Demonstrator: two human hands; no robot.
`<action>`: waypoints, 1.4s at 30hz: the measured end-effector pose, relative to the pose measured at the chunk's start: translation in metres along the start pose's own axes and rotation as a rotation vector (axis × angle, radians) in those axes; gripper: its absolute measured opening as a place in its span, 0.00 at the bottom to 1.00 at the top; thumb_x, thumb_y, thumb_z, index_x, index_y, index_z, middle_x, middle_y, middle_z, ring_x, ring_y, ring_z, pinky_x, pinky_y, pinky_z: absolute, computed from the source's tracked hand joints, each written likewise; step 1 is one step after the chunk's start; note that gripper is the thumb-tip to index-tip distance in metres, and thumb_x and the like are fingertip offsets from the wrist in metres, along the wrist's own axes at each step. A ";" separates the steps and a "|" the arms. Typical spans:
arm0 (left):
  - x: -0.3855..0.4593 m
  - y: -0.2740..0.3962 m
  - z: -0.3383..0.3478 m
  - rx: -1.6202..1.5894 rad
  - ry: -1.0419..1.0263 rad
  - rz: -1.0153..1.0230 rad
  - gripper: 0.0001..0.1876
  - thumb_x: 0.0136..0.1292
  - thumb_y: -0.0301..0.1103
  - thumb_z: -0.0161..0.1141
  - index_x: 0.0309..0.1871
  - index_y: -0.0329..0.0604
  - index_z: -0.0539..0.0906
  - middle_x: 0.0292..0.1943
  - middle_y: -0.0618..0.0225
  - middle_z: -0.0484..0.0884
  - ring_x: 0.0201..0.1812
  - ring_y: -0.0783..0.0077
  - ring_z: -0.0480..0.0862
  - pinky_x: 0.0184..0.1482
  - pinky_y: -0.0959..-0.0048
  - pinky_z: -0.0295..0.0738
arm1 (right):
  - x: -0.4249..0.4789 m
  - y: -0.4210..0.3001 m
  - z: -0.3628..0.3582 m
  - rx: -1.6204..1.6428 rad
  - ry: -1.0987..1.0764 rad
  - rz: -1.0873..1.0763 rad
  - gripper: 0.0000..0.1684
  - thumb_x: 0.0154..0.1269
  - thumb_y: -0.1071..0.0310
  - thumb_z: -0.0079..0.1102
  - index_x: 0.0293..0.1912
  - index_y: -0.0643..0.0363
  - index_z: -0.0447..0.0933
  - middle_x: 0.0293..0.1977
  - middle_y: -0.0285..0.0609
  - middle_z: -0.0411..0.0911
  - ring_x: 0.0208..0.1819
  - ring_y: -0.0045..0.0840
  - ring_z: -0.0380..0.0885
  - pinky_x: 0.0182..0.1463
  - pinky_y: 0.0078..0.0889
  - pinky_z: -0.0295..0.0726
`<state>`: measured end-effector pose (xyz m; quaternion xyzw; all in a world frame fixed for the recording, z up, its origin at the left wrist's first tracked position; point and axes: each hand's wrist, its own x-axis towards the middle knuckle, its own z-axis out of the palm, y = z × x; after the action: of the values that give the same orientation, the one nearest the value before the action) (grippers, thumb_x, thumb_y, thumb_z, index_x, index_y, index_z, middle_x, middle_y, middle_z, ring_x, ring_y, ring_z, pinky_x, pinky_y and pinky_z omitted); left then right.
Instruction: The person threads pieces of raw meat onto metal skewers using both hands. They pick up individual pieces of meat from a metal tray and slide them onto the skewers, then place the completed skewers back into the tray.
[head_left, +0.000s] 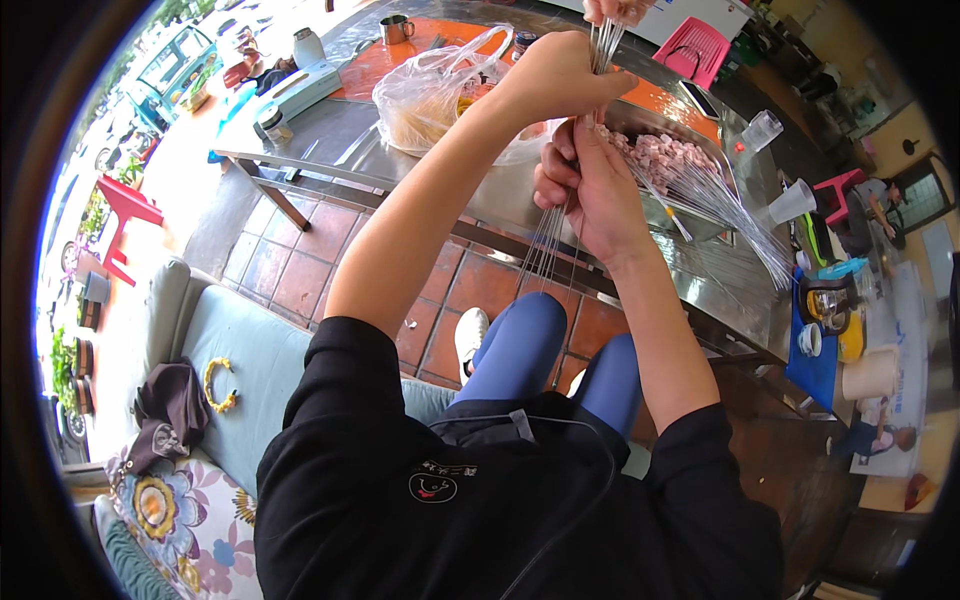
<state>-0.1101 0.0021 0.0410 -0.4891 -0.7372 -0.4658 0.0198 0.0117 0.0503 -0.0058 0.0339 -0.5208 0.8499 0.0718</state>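
Note:
My left hand (561, 73) is closed around a bundle of thin metal skewers (606, 46) over the steel table. Lower down, my right hand (592, 184) grips thin metal skewers, and their free ends (546, 251) fan out below it towards my knees. Another person's hand (621, 9) touches the top of the bundle at the picture's edge. Just right of my hands is a metal tray (712, 142) of diced raw pink meat (667, 159). Many loose metal skewers (739, 210) lie across its near right side. My fingers hide part of the bundle.
A clear plastic bag (420, 105) with contents stands left of my hands. Beyond are a metal mug (396, 30) and a jar (274, 124). Plastic cups (791, 201), a phone (699, 100) and a glass teapot (825, 301) sit rightward. A sofa (247, 360) is beneath and beside me.

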 end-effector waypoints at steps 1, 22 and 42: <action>0.001 0.002 0.003 0.060 0.015 -0.002 0.22 0.50 0.49 0.57 0.13 0.39 0.80 0.12 0.66 0.78 0.18 0.68 0.78 0.26 0.71 0.73 | -0.001 0.000 0.001 -0.021 0.037 -0.026 0.20 0.71 0.49 0.35 0.32 0.54 0.63 0.18 0.28 0.54 0.16 0.12 0.53 0.20 0.17 0.56; -0.114 0.035 0.084 -0.607 -0.161 -0.320 0.17 0.67 0.41 0.48 0.42 0.32 0.74 0.28 0.63 0.79 0.29 0.76 0.78 0.32 0.77 0.73 | -0.038 -0.030 -0.049 0.132 0.448 -0.300 0.20 0.70 0.47 0.36 0.26 0.48 0.57 0.14 0.27 0.51 0.11 0.13 0.45 0.13 0.20 0.43; -0.164 0.036 0.129 -0.647 -0.079 -0.195 0.07 0.66 0.29 0.46 0.31 0.36 0.65 0.18 0.55 0.70 0.19 0.56 0.71 0.24 0.68 0.67 | -0.065 -0.034 -0.026 -0.035 0.177 -0.365 0.25 0.70 0.43 0.31 0.25 0.51 0.53 0.14 0.28 0.47 0.13 0.12 0.42 0.16 0.19 0.44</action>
<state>0.0568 -0.0193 -0.0877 -0.4149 -0.5948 -0.6559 -0.2095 0.0814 0.0826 0.0035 0.0520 -0.5125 0.8132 0.2708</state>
